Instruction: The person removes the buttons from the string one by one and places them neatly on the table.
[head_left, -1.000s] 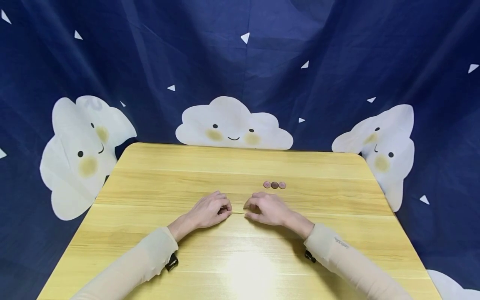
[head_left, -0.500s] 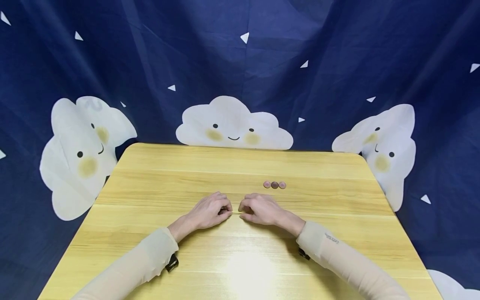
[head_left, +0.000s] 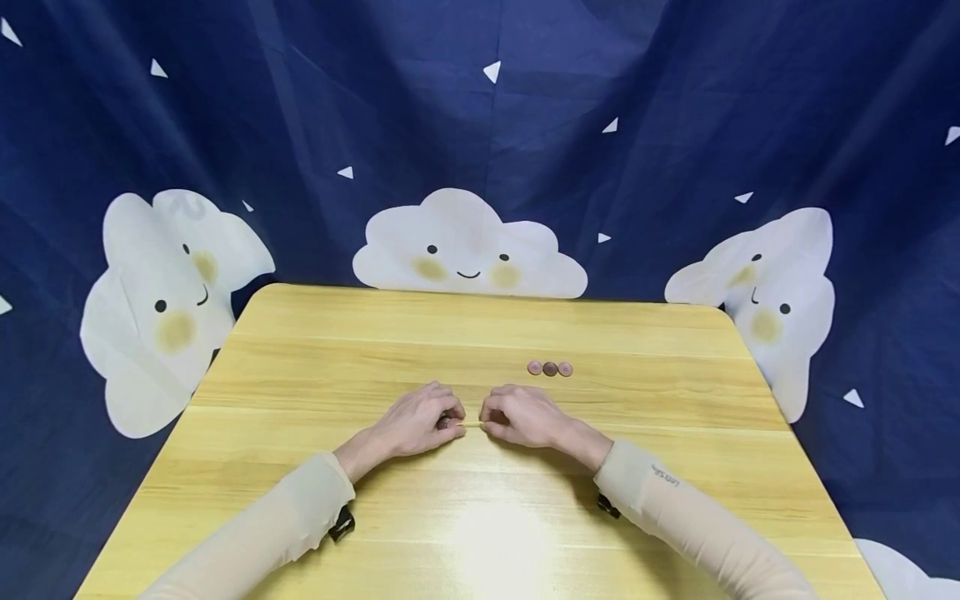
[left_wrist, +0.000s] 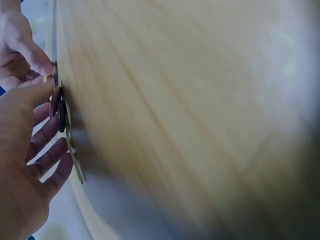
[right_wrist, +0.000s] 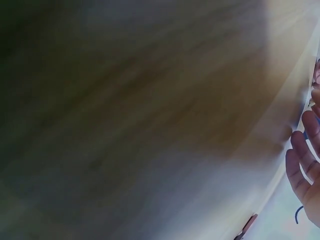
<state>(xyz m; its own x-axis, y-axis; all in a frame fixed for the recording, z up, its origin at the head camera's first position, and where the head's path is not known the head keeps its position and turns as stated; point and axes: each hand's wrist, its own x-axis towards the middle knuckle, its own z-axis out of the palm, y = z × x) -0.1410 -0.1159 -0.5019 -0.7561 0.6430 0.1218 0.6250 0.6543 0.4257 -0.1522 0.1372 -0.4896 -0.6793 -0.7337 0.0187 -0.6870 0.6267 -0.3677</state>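
Note:
In the head view, both hands meet over the middle of the wooden table (head_left: pixel 465 500). My left hand (head_left: pixel 420 421) pinches a thin pale yellow cord (head_left: pixel 472 425) between thumb and forefinger. Beneath its fingers, in the left wrist view, sit a reddish-brown button (left_wrist: pixel 56 101) and a black button (left_wrist: pixel 62 116), seen edge-on, with the cord's tail hanging beyond them. My right hand (head_left: pixel 528 417) pinches the cord's other side, a short stretch showing between the fingertips. Its remaining fingers (right_wrist: pixel 296 172) spread loosely in the right wrist view.
Behind my right hand, two pink buttons (head_left: pixel 535 367) with a brown button (head_left: pixel 550 369) between them lie in a row on the table. A dark blue curtain (head_left: pixel 420 100) with cloud prints rises behind the table's far edge.
My right hand has moved left toward my left hand, its thumb and forefinger closing on the cord. A dark button now shows under the left fingers. The button row has stayed put.

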